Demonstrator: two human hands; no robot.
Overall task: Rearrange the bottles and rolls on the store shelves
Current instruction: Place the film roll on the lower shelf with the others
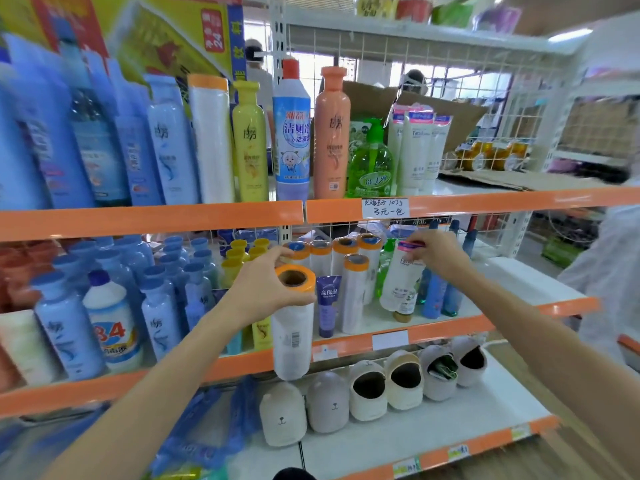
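Landmark: middle shelf edge, the orange strip below the rolls; all places are given from it.
Left hand: nearest the camera, in front of the edge; its grip is wrapped round the top of a white roll with an orange cap.
Held roll: upright, hanging in front of the edge, its base below the strip and over the shelf of slippers. It rests on nothing.
Right hand: above and behind the edge; its grip pinches the pink-capped end of a white tube.
Held tube: tilted slightly, its lower end just above the shelf, among the blue bottles and a green one.
Row of rolls: behind the edge, standing upright, orange tops up, between the two hands.
Purple tube: just behind the edge, in front of that row.
Judged step: each hand carries one item toward or away from a slot; which cannot be told.
Doing it well: lift the roll clear over the edge before setting it with its like, keep it upright, and steer it past the purple tube.
Risk: the tube, held only by its end, may swing into the bottles beside it.
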